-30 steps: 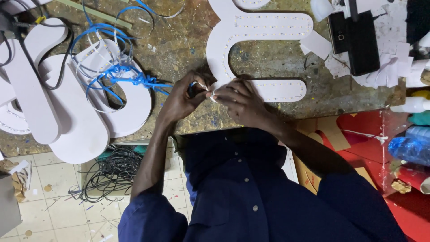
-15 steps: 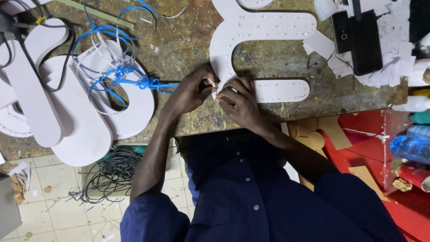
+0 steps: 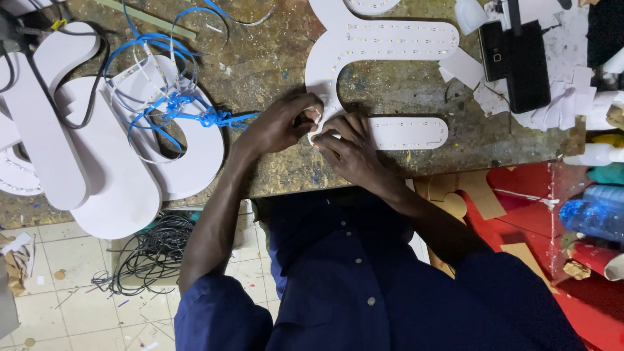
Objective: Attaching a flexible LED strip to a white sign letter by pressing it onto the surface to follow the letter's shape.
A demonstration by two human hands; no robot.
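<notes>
A white cut-out panel (image 3: 390,39) with rows of small LEDs lies on the worn workbench (image 3: 273,58). Both of my hands meet at the inner bend of the panel, near the bench's front edge. My left hand (image 3: 279,125) pinches a small white strip (image 3: 316,134) at the panel's edge. My right hand (image 3: 348,151) pinches the same strip from the other side, fingertips touching the panel. What lies under the fingers is hidden.
Stacked white cut-out shapes (image 3: 97,162) lie at the left with a tangle of blue and white strip (image 3: 162,91) on them. A black phone (image 3: 520,58) and paper scraps sit at the right. Black cables (image 3: 149,253) lie on the tiled floor. Red items and bottles (image 3: 591,214) are at the right.
Both hands have stayed pinched together and shifted slightly right onto the panel's bend. The view has moved a little, so the panel sits lower in the frame.
</notes>
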